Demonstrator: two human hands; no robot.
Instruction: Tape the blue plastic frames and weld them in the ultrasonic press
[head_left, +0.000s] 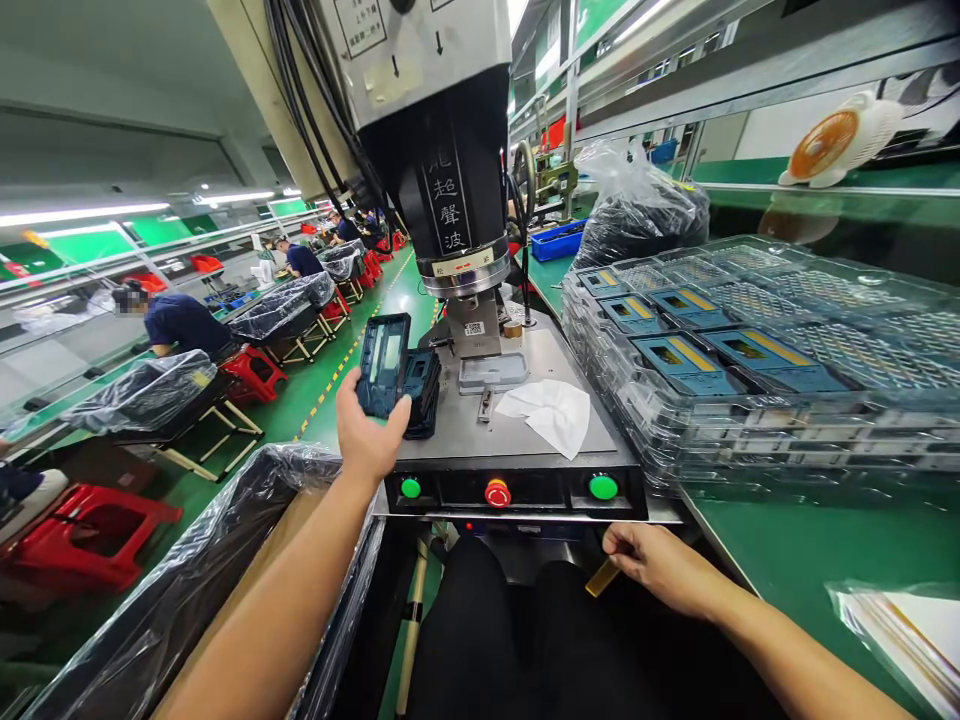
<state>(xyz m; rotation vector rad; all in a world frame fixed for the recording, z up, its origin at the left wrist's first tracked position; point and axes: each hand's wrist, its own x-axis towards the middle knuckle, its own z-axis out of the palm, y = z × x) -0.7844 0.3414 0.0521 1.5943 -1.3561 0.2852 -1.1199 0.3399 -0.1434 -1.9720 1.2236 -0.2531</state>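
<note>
My left hand (365, 432) is raised at the left edge of the ultrasonic press's plate (517, 425), closed around a dark blue plastic frame part (382, 364) held upright. A short stack of similar dark parts (422, 392) lies right beside it on the plate. My right hand (654, 565) is low by my lap, under the press's front panel, pinching a small gold-coloured strip (602, 577). The press head (450, 170) hangs above a grey fixture (493, 372).
A white cloth (551, 412) lies on the plate. Green buttons (603, 487) and a red stop button (497, 492) sit on the front panel. Stacked clear trays of blue parts (750, 360) stand at right. A plastic-lined bin (187, 590) is at left. Other workers sit far left.
</note>
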